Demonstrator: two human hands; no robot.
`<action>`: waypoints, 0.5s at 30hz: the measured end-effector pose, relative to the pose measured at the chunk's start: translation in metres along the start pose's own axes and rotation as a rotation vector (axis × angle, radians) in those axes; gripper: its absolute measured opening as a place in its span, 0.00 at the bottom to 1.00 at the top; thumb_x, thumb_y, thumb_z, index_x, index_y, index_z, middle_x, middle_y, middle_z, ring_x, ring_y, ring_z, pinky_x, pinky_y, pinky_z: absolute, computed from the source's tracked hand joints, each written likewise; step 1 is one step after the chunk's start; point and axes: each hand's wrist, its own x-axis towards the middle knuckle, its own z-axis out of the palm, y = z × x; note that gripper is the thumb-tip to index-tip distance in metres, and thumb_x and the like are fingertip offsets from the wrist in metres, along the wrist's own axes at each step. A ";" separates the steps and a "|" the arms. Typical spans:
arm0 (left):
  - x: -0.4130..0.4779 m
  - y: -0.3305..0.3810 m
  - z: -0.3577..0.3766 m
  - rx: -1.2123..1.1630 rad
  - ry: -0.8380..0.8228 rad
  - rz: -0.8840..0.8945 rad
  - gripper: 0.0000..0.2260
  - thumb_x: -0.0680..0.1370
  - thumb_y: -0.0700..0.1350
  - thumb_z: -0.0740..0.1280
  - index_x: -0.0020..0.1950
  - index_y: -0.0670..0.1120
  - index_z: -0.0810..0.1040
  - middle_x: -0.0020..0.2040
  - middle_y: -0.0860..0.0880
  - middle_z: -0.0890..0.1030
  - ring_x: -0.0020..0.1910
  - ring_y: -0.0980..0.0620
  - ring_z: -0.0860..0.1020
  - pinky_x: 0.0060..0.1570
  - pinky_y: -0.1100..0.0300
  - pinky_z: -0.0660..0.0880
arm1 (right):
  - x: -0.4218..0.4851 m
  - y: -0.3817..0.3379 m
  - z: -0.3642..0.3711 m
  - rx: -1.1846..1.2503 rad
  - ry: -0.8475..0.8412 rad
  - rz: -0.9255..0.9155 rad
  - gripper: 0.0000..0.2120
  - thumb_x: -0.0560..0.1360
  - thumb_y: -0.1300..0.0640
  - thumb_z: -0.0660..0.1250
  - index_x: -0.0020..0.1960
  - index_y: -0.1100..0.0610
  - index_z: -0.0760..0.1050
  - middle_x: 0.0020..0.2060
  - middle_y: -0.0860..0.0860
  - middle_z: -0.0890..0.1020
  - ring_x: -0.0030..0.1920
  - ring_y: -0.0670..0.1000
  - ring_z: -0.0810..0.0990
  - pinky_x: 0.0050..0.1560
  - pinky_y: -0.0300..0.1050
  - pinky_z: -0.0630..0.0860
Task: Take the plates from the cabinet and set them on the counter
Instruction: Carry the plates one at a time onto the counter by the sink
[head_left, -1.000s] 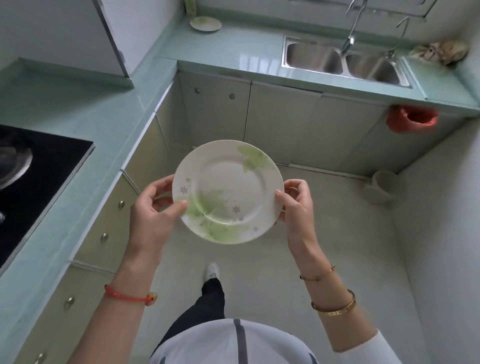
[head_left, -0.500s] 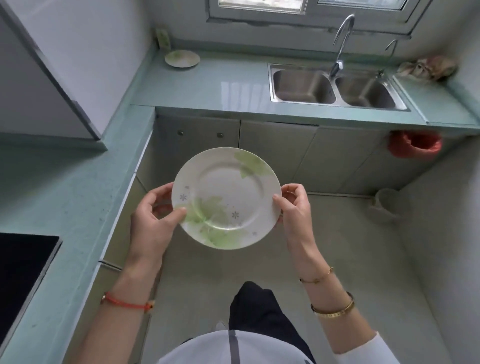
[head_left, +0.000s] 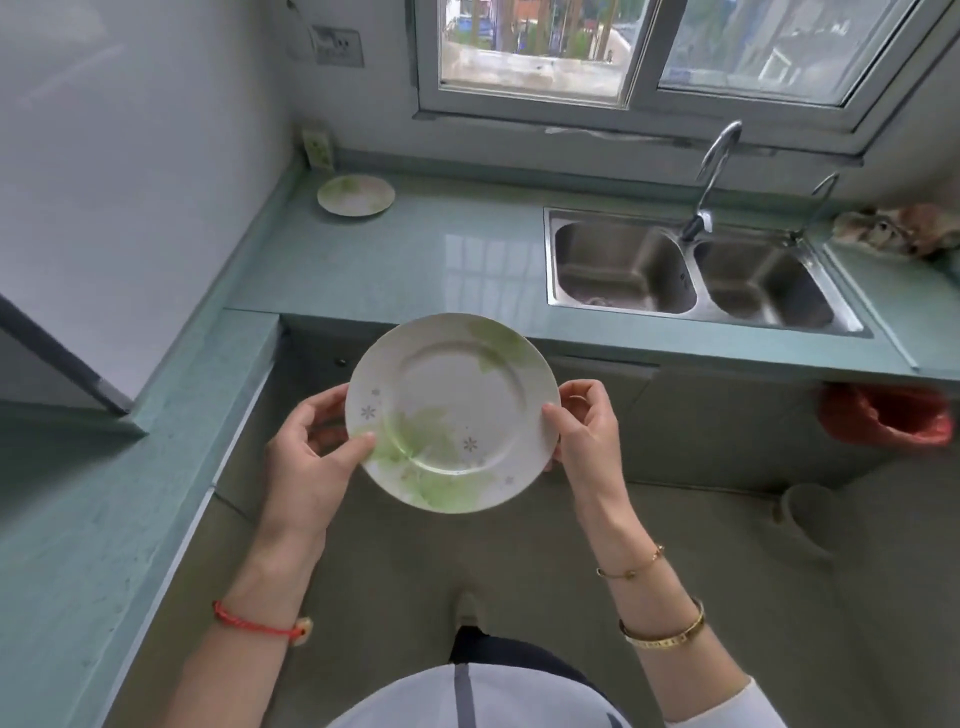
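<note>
A white plate with green leaf print (head_left: 452, 410) is held level in front of me, above the floor and just short of the counter's front edge. My left hand (head_left: 306, 457) grips its left rim, thumb on top. My right hand (head_left: 584, 431) grips the right rim, fingers curled underneath. A second plate of the same pattern (head_left: 356, 195) lies on the pale green counter (head_left: 415, 260) in the far left corner, by the wall.
A double steel sink (head_left: 691, 270) with two taps sits in the counter to the right. A red bag (head_left: 888, 415) hangs below the counter at right, a small bin (head_left: 805, 512) stands on the floor. The counter's left wing (head_left: 104, 493) runs alongside me.
I have walked toward the sink counter with the plate held in both hands; the counter and far plate appear nearer, and the stove has left the view.
</note>
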 end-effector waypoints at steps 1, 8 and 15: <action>0.012 0.003 0.007 0.000 0.003 0.001 0.21 0.73 0.30 0.71 0.61 0.50 0.79 0.53 0.53 0.83 0.43 0.67 0.81 0.41 0.73 0.77 | 0.014 -0.003 0.002 -0.017 -0.005 -0.008 0.05 0.74 0.61 0.65 0.48 0.55 0.71 0.39 0.52 0.76 0.33 0.48 0.75 0.24 0.41 0.71; 0.109 0.016 0.048 0.001 0.055 -0.015 0.22 0.73 0.29 0.70 0.61 0.50 0.79 0.53 0.53 0.84 0.45 0.65 0.82 0.44 0.70 0.79 | 0.131 -0.020 0.030 -0.118 -0.033 -0.011 0.05 0.73 0.58 0.65 0.48 0.55 0.73 0.40 0.51 0.78 0.39 0.49 0.76 0.36 0.45 0.74; 0.220 0.015 0.071 0.016 0.051 -0.060 0.23 0.72 0.28 0.70 0.60 0.52 0.79 0.53 0.55 0.83 0.46 0.64 0.83 0.47 0.66 0.79 | 0.241 -0.019 0.078 -0.161 -0.008 -0.018 0.05 0.74 0.58 0.67 0.50 0.55 0.74 0.41 0.48 0.79 0.40 0.46 0.77 0.39 0.37 0.75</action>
